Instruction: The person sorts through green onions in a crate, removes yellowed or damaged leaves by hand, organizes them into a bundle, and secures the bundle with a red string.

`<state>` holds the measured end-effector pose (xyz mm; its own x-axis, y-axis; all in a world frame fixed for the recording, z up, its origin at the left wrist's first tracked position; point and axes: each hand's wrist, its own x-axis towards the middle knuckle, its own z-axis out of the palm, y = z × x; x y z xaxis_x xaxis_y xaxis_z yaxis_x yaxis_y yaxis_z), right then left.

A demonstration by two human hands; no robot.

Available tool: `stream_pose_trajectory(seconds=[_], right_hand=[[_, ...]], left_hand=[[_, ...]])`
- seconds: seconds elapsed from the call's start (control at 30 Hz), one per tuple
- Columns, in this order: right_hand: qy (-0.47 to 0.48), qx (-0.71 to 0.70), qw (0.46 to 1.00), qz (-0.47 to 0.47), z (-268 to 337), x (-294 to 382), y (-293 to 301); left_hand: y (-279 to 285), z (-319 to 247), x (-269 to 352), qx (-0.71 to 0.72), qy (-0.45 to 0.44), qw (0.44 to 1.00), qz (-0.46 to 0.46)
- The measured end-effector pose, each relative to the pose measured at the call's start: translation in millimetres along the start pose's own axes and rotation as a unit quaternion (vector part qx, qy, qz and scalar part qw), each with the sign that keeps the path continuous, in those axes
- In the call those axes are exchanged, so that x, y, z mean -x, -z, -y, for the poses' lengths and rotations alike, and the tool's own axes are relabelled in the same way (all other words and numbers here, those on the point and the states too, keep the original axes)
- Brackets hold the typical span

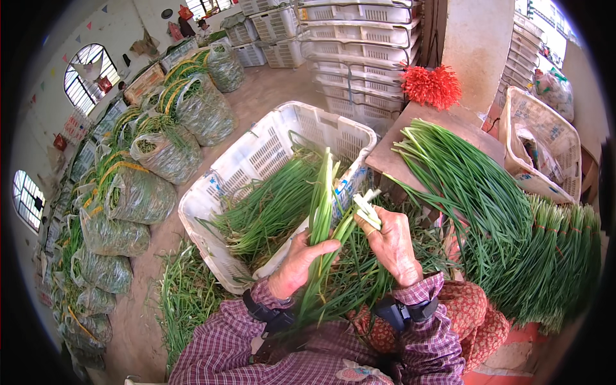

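My left hand [301,264] is closed around a bunch of green stalks [321,207], pale ends pointing up and leaves hanging over my lap. Just to its right, my right hand [389,240] grips the white ends of a few more stalks [367,210]; a yellowish band shows at a finger. Beyond my hands stands a white plastic crate [250,149] with loose long green leaves [284,192] inside. On a brown board [409,139] at the right lies a large pile of green stalks [462,168]. Bundles tied with red bands [563,250] stand to the right of it.
Loose trimmings [187,293] lie on the floor at the left. Filled plastic bags of greens [139,195] stand in rows beyond. Stacked white crates [361,57], a bunch of red ties [431,85] and another crate [544,115] stand at the back and right.
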<state>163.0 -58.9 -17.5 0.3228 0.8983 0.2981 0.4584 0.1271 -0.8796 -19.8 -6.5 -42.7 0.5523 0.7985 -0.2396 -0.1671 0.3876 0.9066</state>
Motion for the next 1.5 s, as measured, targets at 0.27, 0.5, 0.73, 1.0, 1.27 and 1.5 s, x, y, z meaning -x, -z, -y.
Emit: stream_pose_trajectory(seconds=[0.27,0.5,0.73,1.0,1.27,1.5], right_hand=[[0.051,0.215,0.974,-0.046,-28.2,5.1,7.7],[-0.012,0.312,0.940,-0.139,-75.8,-2.3,30.5],[-0.083,-0.124,0.979,-0.141,-37.1,5.0,7.8],[-0.181,-0.229,0.954,-0.071,-7.1,2.5,9.2],[-0.053,-0.227,0.950,-0.207,11.6,-4.6,75.2],[-0.051,-0.143,0.987,0.044,12.6,-10.8,5.2]], left_hand=[[9.0,-4.1,-3.1,-0.030,-0.020,0.999,0.037],[43.5,2.1,-0.1,0.054,0.031,0.998,0.014],[33.3,6.8,1.8,0.065,0.019,0.998,0.008],[16.9,9.8,0.3,-0.039,-0.051,0.997,0.040],[21.0,9.3,-0.4,0.031,0.023,0.997,0.072],[6.1,15.5,3.2,-0.034,0.028,0.991,0.123]])
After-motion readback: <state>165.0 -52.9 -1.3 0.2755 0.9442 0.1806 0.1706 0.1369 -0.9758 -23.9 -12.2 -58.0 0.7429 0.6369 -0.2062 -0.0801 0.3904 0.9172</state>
